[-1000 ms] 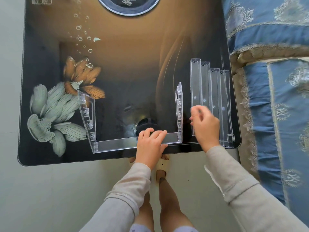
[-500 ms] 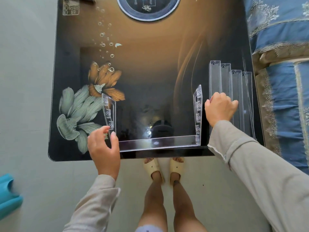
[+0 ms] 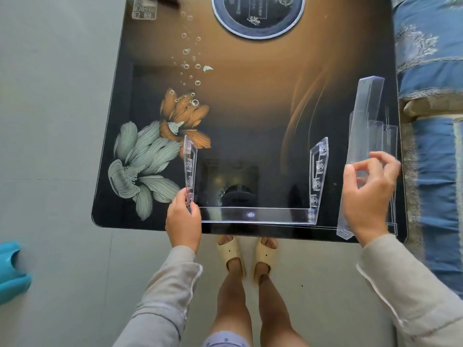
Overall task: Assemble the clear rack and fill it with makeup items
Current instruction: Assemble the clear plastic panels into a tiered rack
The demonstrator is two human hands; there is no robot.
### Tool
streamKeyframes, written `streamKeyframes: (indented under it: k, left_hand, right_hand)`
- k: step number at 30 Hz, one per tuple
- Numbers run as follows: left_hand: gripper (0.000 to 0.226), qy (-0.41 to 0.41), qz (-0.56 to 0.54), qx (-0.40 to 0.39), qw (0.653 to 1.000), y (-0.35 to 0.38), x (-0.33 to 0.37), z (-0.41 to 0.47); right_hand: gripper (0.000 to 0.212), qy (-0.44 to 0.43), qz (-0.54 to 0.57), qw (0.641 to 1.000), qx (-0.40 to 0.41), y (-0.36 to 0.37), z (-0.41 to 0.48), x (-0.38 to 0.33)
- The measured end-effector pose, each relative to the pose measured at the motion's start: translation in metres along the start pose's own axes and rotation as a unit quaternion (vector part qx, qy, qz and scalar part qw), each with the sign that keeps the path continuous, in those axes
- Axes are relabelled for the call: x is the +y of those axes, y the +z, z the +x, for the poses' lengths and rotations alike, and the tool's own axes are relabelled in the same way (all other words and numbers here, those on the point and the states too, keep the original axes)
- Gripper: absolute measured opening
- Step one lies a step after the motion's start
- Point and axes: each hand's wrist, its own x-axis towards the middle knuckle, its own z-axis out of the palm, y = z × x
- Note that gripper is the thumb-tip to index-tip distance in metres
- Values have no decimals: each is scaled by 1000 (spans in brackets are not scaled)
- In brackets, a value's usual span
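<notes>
the clear rack is part built and stands at the near edge of the glass table [image 3: 250,116], low in the middle of the frame. its left side panel [image 3: 189,166] and right side panel [image 3: 318,171] are upright, joined by one fitted shelf [image 3: 255,214] along their near ends. the clips further up both panels are bare.

the left hand [image 3: 184,221] pinches the near end of the left side panel between thumb and fingers, steadying the frame. the right hand [image 3: 367,199], at the right of the frame, has thumb and fingers curled round the near part of a loose shelf [image 3: 363,126]. this long clear trough is raised off the table and tilted, its far end pointing to the upper right. the fingertips are blurred, so exactly how they lie is unclear. the spare shelves [image 3: 387,139] lie under and beside it at the table's right edge, next to a blue patterned bedcover [image 3: 431,71].

the step in hand looks like bringing the second shelf to the frame. the next move calls for turning the trough crosswise, lining its ends with a matching pair of clips, and pressing it in while the left hand braces the panel. no makeup items are in view, so filling is some way off.
</notes>
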Motion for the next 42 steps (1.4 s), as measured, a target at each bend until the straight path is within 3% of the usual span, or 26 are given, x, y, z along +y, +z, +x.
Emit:
streamKeyframes:
  k: [4,8,13,38,42]
  left_hand:
    - [37,0,-33,-19,999,-5,-4,0]
    - [39,9,-62,-41,997,-12,-8,1]
    - [34,6,-71,-65,995,-18,-13,2]
    - [29,37,-51,-68,996,-17,-14,2]
    - [24,7,-62,-55,997,-17,-6,0]
  right_hand:
    - [6,-137,19,984,-109,1,-29,-21]
    - [6,-238,-37,937,-255,22,-53,-29]
    - [23,-359,-145,866,-316,47,-60,-35]
    - [12,-298,-190,845,-401,74,-57,-32]
    - [15,-290,-196,842,-411,77,-56,-29]
